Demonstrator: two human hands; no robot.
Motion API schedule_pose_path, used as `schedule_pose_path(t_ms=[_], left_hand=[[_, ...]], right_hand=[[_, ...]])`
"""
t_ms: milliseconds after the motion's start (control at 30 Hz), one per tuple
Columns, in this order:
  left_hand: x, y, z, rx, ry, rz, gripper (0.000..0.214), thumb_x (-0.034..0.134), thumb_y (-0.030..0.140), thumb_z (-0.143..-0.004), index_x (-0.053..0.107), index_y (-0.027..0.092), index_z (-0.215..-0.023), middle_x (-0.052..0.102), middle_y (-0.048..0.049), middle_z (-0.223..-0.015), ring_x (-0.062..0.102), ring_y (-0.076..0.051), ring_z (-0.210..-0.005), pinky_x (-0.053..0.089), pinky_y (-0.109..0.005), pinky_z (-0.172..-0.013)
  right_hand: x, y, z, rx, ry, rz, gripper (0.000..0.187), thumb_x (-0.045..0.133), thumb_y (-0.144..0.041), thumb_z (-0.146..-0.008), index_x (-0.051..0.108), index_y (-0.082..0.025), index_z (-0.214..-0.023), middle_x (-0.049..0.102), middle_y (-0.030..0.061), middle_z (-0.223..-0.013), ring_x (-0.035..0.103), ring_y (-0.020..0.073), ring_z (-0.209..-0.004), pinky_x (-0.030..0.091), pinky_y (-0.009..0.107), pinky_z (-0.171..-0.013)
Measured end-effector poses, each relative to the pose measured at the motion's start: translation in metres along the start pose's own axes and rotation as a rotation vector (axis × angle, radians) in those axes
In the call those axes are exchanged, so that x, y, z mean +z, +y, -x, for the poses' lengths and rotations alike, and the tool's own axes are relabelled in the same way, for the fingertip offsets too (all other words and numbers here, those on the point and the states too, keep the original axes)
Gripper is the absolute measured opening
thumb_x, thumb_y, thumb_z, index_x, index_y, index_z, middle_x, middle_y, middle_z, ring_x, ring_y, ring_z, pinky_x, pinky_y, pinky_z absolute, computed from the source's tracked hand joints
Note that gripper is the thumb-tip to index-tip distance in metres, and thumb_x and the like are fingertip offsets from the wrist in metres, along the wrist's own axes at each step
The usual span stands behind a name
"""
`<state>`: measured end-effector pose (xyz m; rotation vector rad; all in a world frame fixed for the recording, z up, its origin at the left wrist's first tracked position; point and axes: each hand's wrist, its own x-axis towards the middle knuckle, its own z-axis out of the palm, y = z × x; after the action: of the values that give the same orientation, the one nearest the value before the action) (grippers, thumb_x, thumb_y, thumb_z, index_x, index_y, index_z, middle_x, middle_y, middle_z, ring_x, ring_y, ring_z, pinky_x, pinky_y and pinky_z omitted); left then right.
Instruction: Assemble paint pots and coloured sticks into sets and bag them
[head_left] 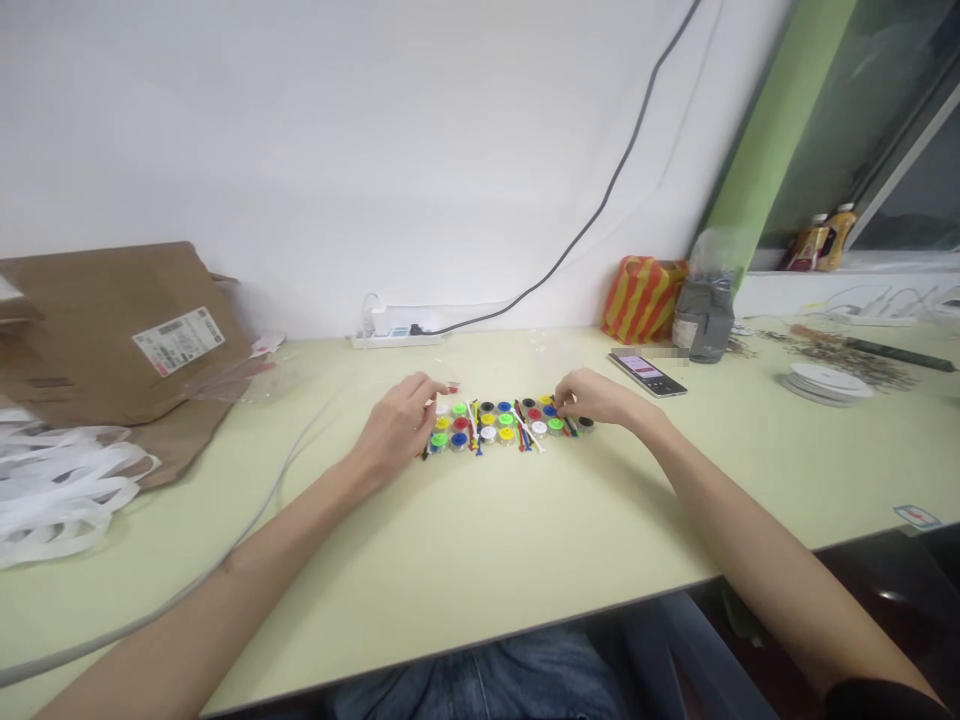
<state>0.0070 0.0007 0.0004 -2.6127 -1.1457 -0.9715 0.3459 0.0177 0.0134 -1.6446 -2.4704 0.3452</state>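
Note:
Several small round pots with coloured lids [504, 421], in red, yellow, green, blue, white and black, lie in rows on the pale green table [480, 560], with thin coloured sticks among them. My left hand [401, 424] rests at the left end of the rows, fingers curled and pinched over a pot there. My right hand [596, 400] sits at the right end, fingers bent down and pinching at the pots. What each pinch holds is too small to make out.
A brown cardboard box [112, 340] and white straps [60, 490] lie at the left. A power strip [394, 335] sits by the wall. A phone [647, 372], striped bag [641, 298], grey pouch [705, 315] and tape roll [825, 382] are at the right.

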Motion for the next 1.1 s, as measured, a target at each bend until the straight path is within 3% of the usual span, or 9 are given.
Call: schedule_pose_path(t_ms=[233, 533, 767, 1100], left_hand=[[0.003, -0.010, 0.000, -0.027, -0.044, -0.041, 0.025, 0.040, 0.014, -0.095, 0.059, 0.021, -0.112, 0.062, -0.0068, -0.111, 0.060, -0.022, -0.097, 0.046, -0.037, -0.087], [0.000, -0.004, -0.002, -0.005, -0.066, -0.029, 0.030, 0.040, 0.012, -0.094, 0.058, 0.021, -0.115, 0.062, -0.0080, -0.115, 0.059, -0.023, -0.103, 0.046, -0.040, -0.091], [0.001, -0.003, -0.001, -0.011, -0.068, -0.009, 0.033, 0.042, 0.011, -0.092, 0.059, 0.022, -0.118, 0.063, -0.0078, -0.114, 0.060, -0.023, -0.101, 0.046, -0.039, -0.089], [0.002, -0.003, -0.001, 0.006, -0.099, -0.025, 0.032, 0.040, 0.013, -0.094, 0.059, 0.021, -0.119, 0.063, -0.0078, -0.114, 0.058, -0.024, -0.104, 0.044, -0.040, -0.091]], right_hand=[[-0.001, 0.005, 0.000, -0.031, -0.009, -0.030, 0.014, 0.063, -0.017, -0.078, 0.076, -0.015, -0.084, 0.073, 0.0035, -0.078, 0.057, 0.0125, -0.064, 0.039, 0.022, -0.059], [-0.008, 0.006, 0.002, -0.068, 0.033, -0.022, 0.015, 0.065, -0.022, -0.079, 0.077, -0.016, -0.083, 0.072, 0.0034, -0.077, 0.056, 0.0133, -0.065, 0.038, 0.024, -0.061], [-0.010, 0.010, 0.000, -0.062, 0.048, -0.049, 0.014, 0.069, -0.022, -0.078, 0.079, -0.016, -0.086, 0.075, 0.0061, -0.088, 0.061, 0.0162, -0.075, 0.040, 0.024, -0.065], [-0.011, 0.007, 0.001, -0.054, 0.077, -0.056, 0.016, 0.067, -0.021, -0.076, 0.079, -0.015, -0.084, 0.076, 0.0056, -0.083, 0.062, 0.0153, -0.071, 0.040, 0.024, -0.064]])
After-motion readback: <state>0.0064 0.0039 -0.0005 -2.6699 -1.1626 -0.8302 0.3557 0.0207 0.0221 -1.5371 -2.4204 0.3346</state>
